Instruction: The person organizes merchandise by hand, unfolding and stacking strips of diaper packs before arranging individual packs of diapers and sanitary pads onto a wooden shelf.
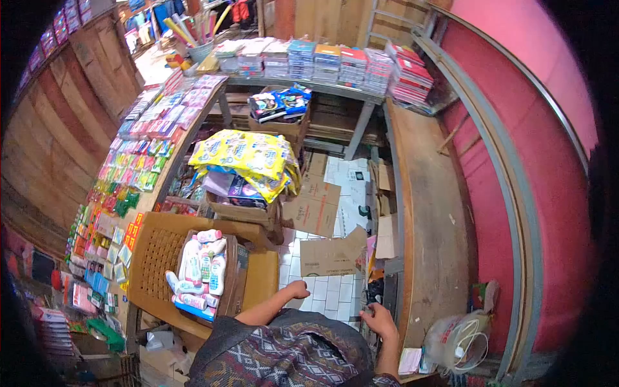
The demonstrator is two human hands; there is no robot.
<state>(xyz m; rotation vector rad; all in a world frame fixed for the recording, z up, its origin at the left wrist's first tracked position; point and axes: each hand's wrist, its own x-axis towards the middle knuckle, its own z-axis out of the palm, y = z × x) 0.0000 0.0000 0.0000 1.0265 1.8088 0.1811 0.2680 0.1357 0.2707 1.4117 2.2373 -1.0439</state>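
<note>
My left hand (296, 289) hangs over the white tiled floor, its fingers loosely curled and nothing visible in them. To its left stands a brown woven plastic chair (149, 248), bearing an open carton of white and pink bottles (205, 266). My right hand (379, 320) is close to the edge of the wooden bench (429, 219), thumb and fingers slightly apart, holding nothing that I can see. Flattened cardboard (332, 253) lies on the floor ahead of both hands.
Yellow packs (245, 153) top a carton behind the chair. Small packaged goods (138, 151) cover the left table, and stacked books (301, 61) line the far table. A translucent plastic bag (454, 338) sits on the bench's near end. A pink wall (548, 213) bounds the right side.
</note>
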